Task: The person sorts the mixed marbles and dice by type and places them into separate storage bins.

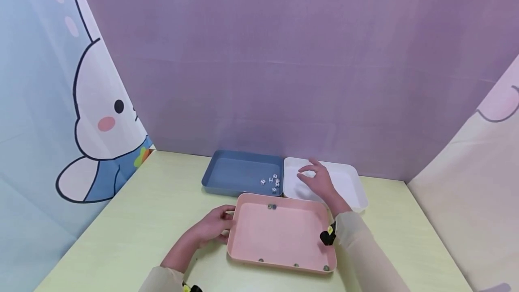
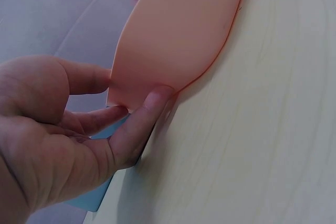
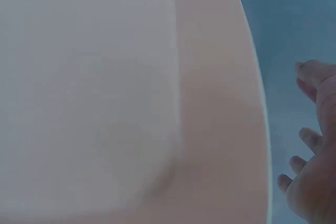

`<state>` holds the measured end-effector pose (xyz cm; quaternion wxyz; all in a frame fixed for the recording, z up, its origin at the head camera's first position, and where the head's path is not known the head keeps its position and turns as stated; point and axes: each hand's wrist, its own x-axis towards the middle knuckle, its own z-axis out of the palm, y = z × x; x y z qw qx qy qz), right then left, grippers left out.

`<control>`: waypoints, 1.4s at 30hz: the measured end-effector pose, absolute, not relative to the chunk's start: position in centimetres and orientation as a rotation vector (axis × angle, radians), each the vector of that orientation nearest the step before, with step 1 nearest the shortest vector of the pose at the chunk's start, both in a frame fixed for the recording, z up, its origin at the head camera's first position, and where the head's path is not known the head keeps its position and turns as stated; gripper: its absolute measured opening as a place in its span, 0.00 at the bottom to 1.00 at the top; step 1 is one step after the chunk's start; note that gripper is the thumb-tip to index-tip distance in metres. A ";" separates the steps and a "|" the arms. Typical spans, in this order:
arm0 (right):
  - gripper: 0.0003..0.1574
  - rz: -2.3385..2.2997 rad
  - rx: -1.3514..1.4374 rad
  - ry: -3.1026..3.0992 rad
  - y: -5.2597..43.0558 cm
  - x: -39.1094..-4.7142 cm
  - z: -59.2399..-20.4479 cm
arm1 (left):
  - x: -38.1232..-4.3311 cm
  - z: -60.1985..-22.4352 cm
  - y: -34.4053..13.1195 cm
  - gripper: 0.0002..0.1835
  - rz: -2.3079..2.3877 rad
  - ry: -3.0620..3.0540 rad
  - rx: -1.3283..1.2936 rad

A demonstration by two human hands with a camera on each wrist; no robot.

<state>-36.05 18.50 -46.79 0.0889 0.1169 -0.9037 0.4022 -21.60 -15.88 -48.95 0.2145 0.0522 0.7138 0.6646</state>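
Pink tray [image 1: 284, 238]: lower centre of the head view, open side up.
Marbles [image 1: 270, 207]: five seen inside the pink tray; two side by side near its upper wall, three spaced along its lower wall, one of these at the lower right corner.
Left hand [image 1: 212, 226]: at the pink tray's left end; fingers and thumb grip the wall at a corner.
Right hand [image 1: 320, 181]: right of centre, over the white tray [image 1: 344, 184]; fingers loosely bent and apart, thumb and forefinger arched toward each other.
White tray: beyond the pink tray, partly hidden by the right hand.
Blue tray [image 1: 231, 175]: centre, just left of the white tray.
Dice [image 1: 262, 182]: white, grouped at the blue tray's right end.
Tabletop [image 1: 154, 220]: pale yellow, across the lower frame.
Curtain [image 1: 284, 57]: purple, filling the upper centre.
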 end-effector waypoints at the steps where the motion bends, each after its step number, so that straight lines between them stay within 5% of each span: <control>1: 0.11 1.167 0.387 -2.696 18.1 -35.9 -46.7 | -21.6 -49.0 -15.9 0.29 1.845 1.979 0.143; 25: 0.02 0.482 1.055 -2.734 11.4 -30.9 -44.8 | -21.8 -49.2 -15.9 0.29 1.853 1.974 0.141; 42: 0.04 -0.018 1.170 -2.719 10.0 -30.4 -46.9 | -21.7 -49.0 -16.0 0.29 1.844 1.981 0.150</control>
